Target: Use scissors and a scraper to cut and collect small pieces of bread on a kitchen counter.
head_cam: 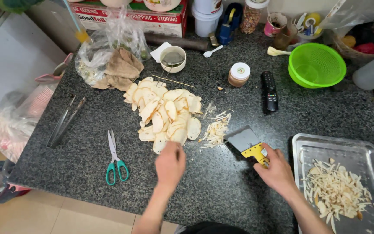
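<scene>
We see the counter evenly and fairly brightly lit from above, with soft, short shadows under the left hand, the right hand and the scraper. The steel tray catches a mild sheen along its rim, without hard glare. Focus is sharp at the centre. Toward the edges we notice wide-angle bending and slight softening, clearest at the upper corners.

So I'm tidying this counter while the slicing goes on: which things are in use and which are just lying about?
In use:
left hand on the pale slices
right hand holding the scraper
cut strips
metal tray

Lying about:
scissors
tongs
remote control
green basket
spice jar
</scene>
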